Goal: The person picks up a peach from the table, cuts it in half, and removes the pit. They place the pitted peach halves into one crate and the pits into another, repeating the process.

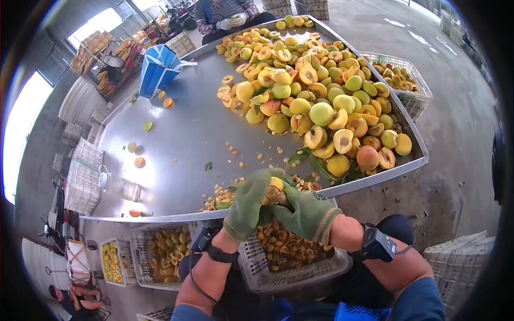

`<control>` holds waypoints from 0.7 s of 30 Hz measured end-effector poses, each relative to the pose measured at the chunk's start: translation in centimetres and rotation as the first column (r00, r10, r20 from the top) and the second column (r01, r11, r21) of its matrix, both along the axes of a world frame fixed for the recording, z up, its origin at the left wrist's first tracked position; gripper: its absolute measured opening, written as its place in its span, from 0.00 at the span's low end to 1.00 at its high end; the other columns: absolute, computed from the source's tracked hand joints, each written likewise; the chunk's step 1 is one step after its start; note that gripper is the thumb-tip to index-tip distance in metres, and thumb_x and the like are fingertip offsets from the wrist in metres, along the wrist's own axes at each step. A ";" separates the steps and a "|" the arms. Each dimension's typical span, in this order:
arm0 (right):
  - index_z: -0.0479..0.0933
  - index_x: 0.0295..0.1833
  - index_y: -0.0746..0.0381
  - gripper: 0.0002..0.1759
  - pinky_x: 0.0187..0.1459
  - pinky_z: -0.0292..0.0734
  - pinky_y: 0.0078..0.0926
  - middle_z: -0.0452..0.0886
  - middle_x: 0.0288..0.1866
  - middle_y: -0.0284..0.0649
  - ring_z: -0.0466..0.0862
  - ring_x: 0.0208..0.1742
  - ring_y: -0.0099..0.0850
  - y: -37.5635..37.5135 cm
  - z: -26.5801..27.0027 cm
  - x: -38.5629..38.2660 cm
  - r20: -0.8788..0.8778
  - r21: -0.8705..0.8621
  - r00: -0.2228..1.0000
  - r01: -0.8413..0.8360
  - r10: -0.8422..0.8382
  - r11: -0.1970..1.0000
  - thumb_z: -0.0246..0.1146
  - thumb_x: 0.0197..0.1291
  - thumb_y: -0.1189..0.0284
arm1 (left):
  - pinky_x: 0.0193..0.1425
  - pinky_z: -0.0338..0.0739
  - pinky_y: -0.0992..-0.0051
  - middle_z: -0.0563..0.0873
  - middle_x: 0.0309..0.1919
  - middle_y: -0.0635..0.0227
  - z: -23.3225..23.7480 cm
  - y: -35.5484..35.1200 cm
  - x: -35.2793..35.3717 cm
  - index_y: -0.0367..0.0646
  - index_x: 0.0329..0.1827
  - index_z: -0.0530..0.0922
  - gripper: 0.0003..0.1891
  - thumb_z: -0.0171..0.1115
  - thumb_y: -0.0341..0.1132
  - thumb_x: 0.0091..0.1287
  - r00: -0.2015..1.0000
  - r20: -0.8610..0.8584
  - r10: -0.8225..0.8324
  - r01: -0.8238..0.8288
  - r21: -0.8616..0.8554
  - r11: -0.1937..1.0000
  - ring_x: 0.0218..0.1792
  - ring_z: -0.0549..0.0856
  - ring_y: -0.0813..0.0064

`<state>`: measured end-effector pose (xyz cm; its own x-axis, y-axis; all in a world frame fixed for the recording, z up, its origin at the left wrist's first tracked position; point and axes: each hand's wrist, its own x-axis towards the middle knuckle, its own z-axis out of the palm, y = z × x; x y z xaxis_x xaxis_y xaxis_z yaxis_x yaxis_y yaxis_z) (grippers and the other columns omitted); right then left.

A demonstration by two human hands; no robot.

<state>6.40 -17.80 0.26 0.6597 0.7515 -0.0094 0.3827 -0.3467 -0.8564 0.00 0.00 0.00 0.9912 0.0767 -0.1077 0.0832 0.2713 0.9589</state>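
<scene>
Both of my hands wear green knit gloves and meet at the table's near edge, above a crate. My left hand (pixel 248 204) is closed around a yellow peach (pixel 276 183), partly hidden by the fingers. My right hand (pixel 307 212) presses against the same fruit from the other side, its fingers bent around a brownish, pit-like part. Just beyond the gloves lie small pale kernels (pixel 222 197) and green leaves. Below them, a crate (pixel 300 280) holds many brown pits and fruit scraps (pixel 284 246). A large pile of whole and halved peaches (pixel 321 113) covers the table's right side.
The metal table (pixel 187 139) has a raised rim. A blue bag (pixel 159 69) and a clear plastic jar (pixel 120 187) stand on it. Fruit-filled crates (pixel 134 262) sit at lower left, another crate (pixel 415 80) at right. A gloved co-worker (pixel 225 16) sits at the far end.
</scene>
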 end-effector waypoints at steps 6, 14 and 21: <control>0.75 0.59 0.64 0.23 0.47 0.82 0.52 0.87 0.42 0.58 0.87 0.45 0.59 -0.2 0.3 0.1 0.009 -0.077 0.998 -0.054 0.055 0.996 0.63 0.72 0.56 | 0.58 0.82 0.72 0.86 0.53 0.62 0.2 -1.5 -0.3 0.37 0.63 0.78 0.20 0.48 0.45 0.86 0.994 0.063 0.094 -0.101 0.110 0.989 0.50 0.85 0.74; 0.80 0.58 0.64 0.22 0.51 0.82 0.48 0.88 0.45 0.58 0.87 0.50 0.58 -0.3 0.0 0.7 -0.147 0.011 0.970 -0.195 0.194 0.981 0.62 0.72 0.57 | 0.54 0.83 0.75 0.87 0.50 0.65 -0.6 -2.4 -1.3 0.37 0.63 0.79 0.21 0.48 0.47 0.87 0.981 0.012 0.194 -0.195 0.055 0.979 0.49 0.86 0.77; 0.81 0.53 0.66 0.23 0.47 0.82 0.39 0.87 0.39 0.50 0.87 0.40 0.45 -0.2 -0.5 1.3 -0.358 0.119 0.879 -0.290 0.314 0.950 0.60 0.72 0.55 | 0.54 0.83 0.74 0.88 0.49 0.65 -0.6 -2.7 -1.6 0.37 0.63 0.79 0.22 0.46 0.48 0.87 0.965 0.158 0.207 -0.240 0.231 0.943 0.46 0.86 0.77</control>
